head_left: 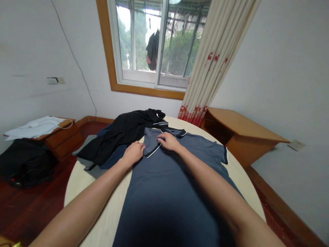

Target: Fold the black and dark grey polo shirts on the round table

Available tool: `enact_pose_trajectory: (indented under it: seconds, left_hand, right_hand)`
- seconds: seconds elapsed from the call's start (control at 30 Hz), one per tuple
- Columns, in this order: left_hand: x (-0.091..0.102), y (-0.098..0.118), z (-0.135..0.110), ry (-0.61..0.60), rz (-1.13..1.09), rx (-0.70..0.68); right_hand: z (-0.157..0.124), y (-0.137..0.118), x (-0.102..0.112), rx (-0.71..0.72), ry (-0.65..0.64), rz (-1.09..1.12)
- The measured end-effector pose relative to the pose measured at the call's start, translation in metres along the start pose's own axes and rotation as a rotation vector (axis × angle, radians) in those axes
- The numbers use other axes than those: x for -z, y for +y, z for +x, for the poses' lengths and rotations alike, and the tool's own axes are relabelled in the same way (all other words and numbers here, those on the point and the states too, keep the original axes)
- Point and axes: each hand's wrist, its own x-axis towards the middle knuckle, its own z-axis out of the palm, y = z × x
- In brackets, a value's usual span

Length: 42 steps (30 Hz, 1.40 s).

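A dark grey polo shirt (164, 192) lies spread on the round table, its collar (180, 132) at the far end. Its left sleeve is folded inward over the body, so the black cuff with a white stripe (153, 151) slants across the chest. The other sleeve (218, 151) stretches out to the right. At the folded left edge, my left hand (134, 153) has its fingers curled closed on the fabric. My right hand (169, 141) rests on the shirt between the folded sleeve and the collar, fingers bent and slightly apart, touching the cloth.
A heap of black and dark blue clothes (123, 132) lies on the table (102, 219) at the back left. To the right stands a wooden desk (241, 125). On the left are a cabinet (64, 140) with white cloth on top and a black bag (28, 164).
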Motion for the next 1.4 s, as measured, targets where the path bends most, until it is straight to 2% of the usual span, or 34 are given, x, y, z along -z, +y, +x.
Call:
enact_pose_trajectory:
  seconds: [0.07, 0.2, 0.3, 0.43, 0.53, 0.63, 0.73, 0.83, 0.93, 1.03, 1.13, 1.23, 1.4]
  left_hand:
    - [0.001, -0.005, 0.002, 0.017, -0.046, 0.045]
    - [-0.003, -0.012, 0.007, 0.025, -0.152, 0.117]
    - [-0.004, -0.015, 0.009, 0.019, -0.204, 0.151]
    - [-0.003, -0.016, 0.009, -0.001, -0.223, 0.178]
    - [-0.001, -0.015, 0.006, -0.02, -0.205, 0.186]
    - [0.003, -0.012, 0.003, -0.025, -0.145, 0.195]
    - [0.004, -0.006, 0.0, 0.016, -0.032, 0.136]
    - [0.001, -0.002, -0.002, 0.044, 0.059, -0.056]
    - [-0.007, -0.002, -0.001, -0.036, 0.071, -0.195]
    - [-0.012, -0.004, 0.0, -0.154, 0.077, -0.197]
    - [-0.011, -0.005, -0.001, -0.212, 0.086, -0.174]
    - [-0.01, -0.006, -0.001, -0.204, 0.114, -0.147]
    - [-0.012, -0.002, 0.0, -0.094, 0.113, -0.081]
  right_hand:
    - [0.042, -0.005, -0.01, 0.006, -0.011, 0.121]
    - [0.11, -0.011, -0.035, -0.188, 0.012, 0.353]
    - [0.141, -0.011, -0.053, -0.33, 0.058, 0.501]
    - [0.158, -0.007, -0.071, -0.381, 0.088, 0.597]
    - [0.159, -0.004, -0.079, -0.384, 0.122, 0.599]
    - [0.147, -0.004, -0.078, -0.352, 0.135, 0.586]
    - [0.122, -0.009, -0.07, -0.178, 0.169, 0.403]
    - [0.093, -0.017, -0.065, 0.082, 0.179, 0.128]
    - [0.075, -0.019, -0.067, 0.208, 0.004, 0.024]
    - [0.074, -0.017, -0.071, 0.143, -0.185, -0.012]
    - [0.083, -0.017, -0.07, 0.058, -0.257, -0.038]
    - [0.088, -0.023, -0.066, -0.01, -0.267, -0.067]
    - [0.073, -0.034, -0.063, -0.033, -0.154, -0.084]
